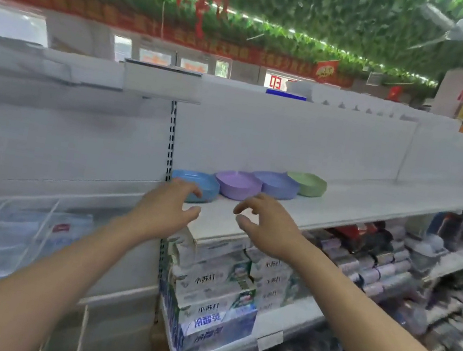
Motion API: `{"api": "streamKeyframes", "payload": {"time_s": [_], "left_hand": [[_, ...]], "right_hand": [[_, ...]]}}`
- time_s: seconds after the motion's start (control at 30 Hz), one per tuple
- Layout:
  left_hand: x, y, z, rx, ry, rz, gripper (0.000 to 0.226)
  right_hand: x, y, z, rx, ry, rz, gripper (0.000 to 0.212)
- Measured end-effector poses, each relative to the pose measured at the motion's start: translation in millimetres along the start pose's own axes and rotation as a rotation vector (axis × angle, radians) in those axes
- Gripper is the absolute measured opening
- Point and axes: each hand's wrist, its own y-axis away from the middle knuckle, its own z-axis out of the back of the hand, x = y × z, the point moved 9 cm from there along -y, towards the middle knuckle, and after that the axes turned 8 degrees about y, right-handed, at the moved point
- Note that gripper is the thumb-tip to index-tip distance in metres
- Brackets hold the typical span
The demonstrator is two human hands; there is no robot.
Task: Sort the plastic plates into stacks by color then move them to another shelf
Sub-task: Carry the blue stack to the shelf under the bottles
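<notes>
Several plastic plate stacks sit in a row on the white shelf (356, 205): a light blue stack (207, 185) at the left end, then a lilac stack (238, 184), a periwinkle stack (279, 184) and a green stack (309, 183). My left hand (167, 210) hovers in front of the light blue stack, fingers loosely curled and holding nothing. My right hand (267, 228) hovers just below the lilac stack, fingers and thumb loosely curled and empty. Both hands are near the shelf's front edge.
Stacked toothpaste boxes (215, 291) fill the shelf below. Packaged goods (377, 259) lie to the lower right. A slotted upright (171, 141) stands left of the plates. An upper white shelf (160, 79) runs overhead. Clear-bagged items (2, 236) lie at the left.
</notes>
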Motion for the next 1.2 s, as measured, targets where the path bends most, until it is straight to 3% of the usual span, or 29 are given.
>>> {"api": "streamKeyframes", "payload": {"time_s": [0.2, 0.5, 0.73, 0.9, 1.2], "left_hand": [[82, -68, -4, -0.124, 0.063, 0.19, 0.027], [127, -118, -39, -0.13, 0.082, 0.224, 0.009], [123, -115, -47, -0.216, 0.182, 0.314, 0.023], [107, -95, -48, -0.321, 0.191, 0.392, 0.024], [60, -50, -57, -0.417, 0.142, 0.508, 0.022]], "right_hand": [[-22, -94, -48, 0.037, -0.039, 0.081, 0.021], [-23, -190, -120, 0.19, -0.018, 0.183, 0.031], [-26, -204, -123, 0.13, -0.196, 0.243, 0.036], [-28, -198, -122, 0.151, -0.294, 0.29, 0.013], [-41, -162, -115, 0.287, -0.472, 0.347, 0.039]]}}
